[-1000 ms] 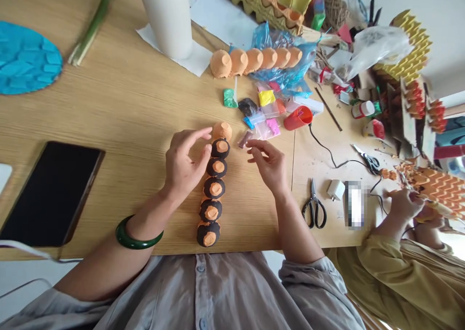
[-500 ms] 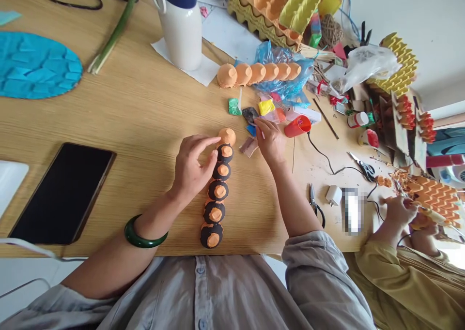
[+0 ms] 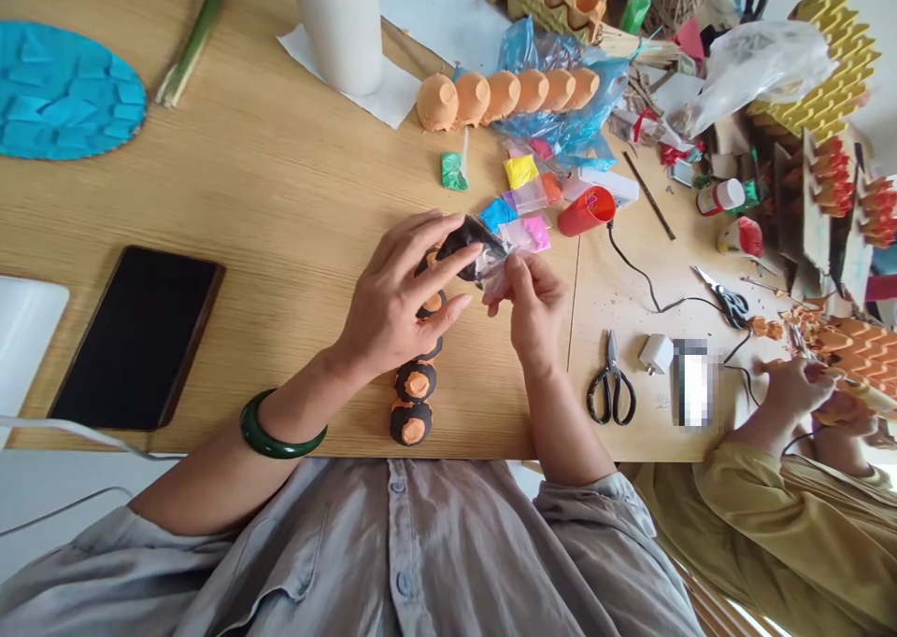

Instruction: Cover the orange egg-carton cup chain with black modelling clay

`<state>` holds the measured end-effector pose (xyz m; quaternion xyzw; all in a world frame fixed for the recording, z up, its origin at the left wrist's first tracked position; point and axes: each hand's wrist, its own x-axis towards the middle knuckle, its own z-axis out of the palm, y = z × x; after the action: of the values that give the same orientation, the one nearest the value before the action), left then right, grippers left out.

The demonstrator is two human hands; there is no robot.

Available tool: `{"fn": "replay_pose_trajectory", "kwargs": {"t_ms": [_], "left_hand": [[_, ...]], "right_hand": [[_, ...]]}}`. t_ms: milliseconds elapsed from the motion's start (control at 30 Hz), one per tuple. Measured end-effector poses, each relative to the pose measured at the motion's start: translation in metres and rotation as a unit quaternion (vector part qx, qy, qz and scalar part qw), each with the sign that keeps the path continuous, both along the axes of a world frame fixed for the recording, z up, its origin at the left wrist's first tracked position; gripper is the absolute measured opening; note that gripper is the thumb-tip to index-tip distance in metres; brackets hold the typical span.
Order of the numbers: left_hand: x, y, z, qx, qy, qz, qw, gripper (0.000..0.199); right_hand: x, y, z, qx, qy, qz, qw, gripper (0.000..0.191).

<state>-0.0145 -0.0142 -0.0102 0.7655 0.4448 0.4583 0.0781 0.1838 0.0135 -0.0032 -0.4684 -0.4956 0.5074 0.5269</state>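
My right hand pinches the clear end of a small plastic packet of black clay. My left hand, a green bangle on its wrist, has its fingers spread beside the packet, the fingertips overlapping the packet's black part; whether they press on it I cannot tell. Under that hand runs a strip of orange egg-carton cups with black around their orange tips; its far end is mostly hidden. Beyond the hands lie packets in green, yellow, blue and pink.
A plain orange egg-carton strip rests partly on a blue plastic bag. A white jug stands behind. Rightward are a red cup, scissors and a co-worker's hands. A phone lies left.
My right hand has picked up the black clay packet and brought it nearer me. My left hand has moved from the strip's far cup to the packet. The camera view has shifted.
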Motion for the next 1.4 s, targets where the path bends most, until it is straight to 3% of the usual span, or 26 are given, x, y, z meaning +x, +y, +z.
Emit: {"fn": "replay_pose_trajectory", "kwargs": {"t_ms": [133, 267, 333, 467, 667, 833, 1000, 1133, 1400], "left_hand": [[0.008, 0.007, 0.005, -0.004, -0.005, -0.006, 1.0, 0.054], [0.023, 0.015, 0.014, -0.013, 0.013, -0.013, 1.0, 0.032], [0.034, 0.018, 0.018, -0.028, 0.033, -0.006, 0.999, 0.016], [0.053, 0.02, 0.018, -0.063, 0.026, 0.012, 0.998, 0.015], [0.066, 0.026, 0.012, -0.074, -0.024, 0.008, 0.997, 0.003], [0.068, 0.024, 0.006, -0.082, -0.116, -0.026, 0.99, 0.002], [0.066, 0.021, 0.003, -0.133, -0.246, -0.065, 0.958, 0.014], [0.066, 0.02, 0.001, -0.134, -0.277, -0.044, 0.95, 0.021], [0.066, 0.022, -0.004, -0.092, -0.241, -0.042, 0.965, 0.006]], "right_hand": [[0.001, -0.008, -0.007, -0.063, 0.077, 0.011, 0.995, 0.044], [0.006, -0.006, -0.013, -0.094, 0.131, -0.007, 0.987, 0.039], [0.006, -0.005, -0.016, -0.093, 0.148, -0.02, 0.984, 0.037], [0.006, -0.007, -0.021, -0.061, 0.161, -0.065, 0.983, 0.042], [0.009, -0.011, -0.029, -0.028, 0.07, -0.072, 0.995, 0.043], [0.012, -0.016, -0.023, 0.021, -0.054, -0.086, 0.995, 0.047], [0.014, -0.021, -0.02, 0.186, -0.169, -0.056, 0.966, 0.026], [0.011, -0.021, -0.026, 0.281, -0.221, -0.052, 0.932, 0.038], [0.009, -0.022, -0.029, 0.255, -0.25, -0.065, 0.932, 0.042]]}}
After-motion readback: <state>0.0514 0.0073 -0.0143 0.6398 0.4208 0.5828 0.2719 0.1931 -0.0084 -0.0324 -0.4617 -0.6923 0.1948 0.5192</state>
